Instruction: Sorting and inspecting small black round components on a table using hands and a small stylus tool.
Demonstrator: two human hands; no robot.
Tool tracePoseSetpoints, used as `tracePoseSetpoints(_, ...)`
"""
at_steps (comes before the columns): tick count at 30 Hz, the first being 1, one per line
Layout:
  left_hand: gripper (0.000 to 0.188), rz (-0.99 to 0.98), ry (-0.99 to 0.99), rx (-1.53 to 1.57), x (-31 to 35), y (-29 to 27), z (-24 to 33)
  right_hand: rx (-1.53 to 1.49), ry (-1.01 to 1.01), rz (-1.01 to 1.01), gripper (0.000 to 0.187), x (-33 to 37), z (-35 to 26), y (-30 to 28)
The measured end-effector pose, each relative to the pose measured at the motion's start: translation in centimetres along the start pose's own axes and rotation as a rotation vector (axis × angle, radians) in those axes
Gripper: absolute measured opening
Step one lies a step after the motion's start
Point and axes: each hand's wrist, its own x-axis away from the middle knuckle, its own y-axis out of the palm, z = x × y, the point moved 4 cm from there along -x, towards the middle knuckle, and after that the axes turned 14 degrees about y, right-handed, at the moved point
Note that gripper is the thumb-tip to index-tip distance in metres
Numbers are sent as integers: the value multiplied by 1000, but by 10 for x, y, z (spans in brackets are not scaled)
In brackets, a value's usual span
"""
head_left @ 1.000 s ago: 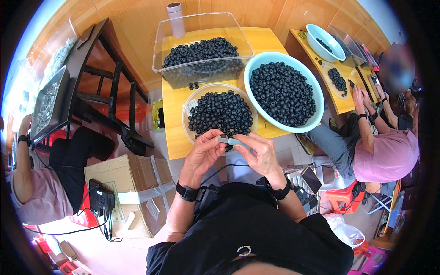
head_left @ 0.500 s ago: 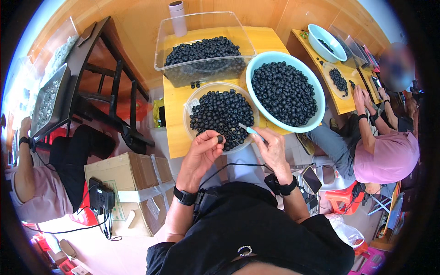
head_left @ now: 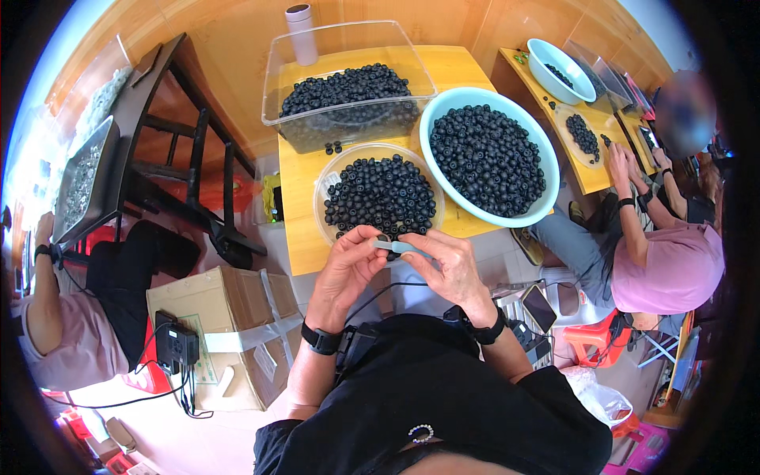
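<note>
My left hand (head_left: 345, 263) pinches a small round black piece (head_left: 383, 237) between thumb and fingers, in front of the near edge of a shallow round clear tray (head_left: 320, 187). My right hand (head_left: 448, 267) grips a small knife (head_left: 402, 247) by its light-blue handle. The knife's flat grey blade points left and lies against or just over the black piece; exact contact cannot be made out. Many black pieces (head_left: 380, 194), some showing a hole, fill the tray. Right of it a light-blue basin (head_left: 551, 170) holds a heap of the same pieces.
Behind the tray stands a clear rectangular box (head_left: 271, 87) part-filled with black pieces. A few loose ones (head_left: 333, 148) lie on the yellow table (head_left: 305, 245). A pale bottle (head_left: 302, 36) stands behind. Co-workers sit left and right; a cardboard box (head_left: 210, 297) is at my left.
My right hand has brought the knife left and down from over the tray to the black piece in my left hand. The view has shifted slightly.
</note>
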Motion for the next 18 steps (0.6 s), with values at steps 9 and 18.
tracePoseSetpoints(9,13,-27,-15,-1,0,-9,0,-20,10,8,19,-2,15,9)
tracePoseSetpoints(18,14,-31,-40,2,2,-2,4,-128,250,73,20,-9,38,-6)
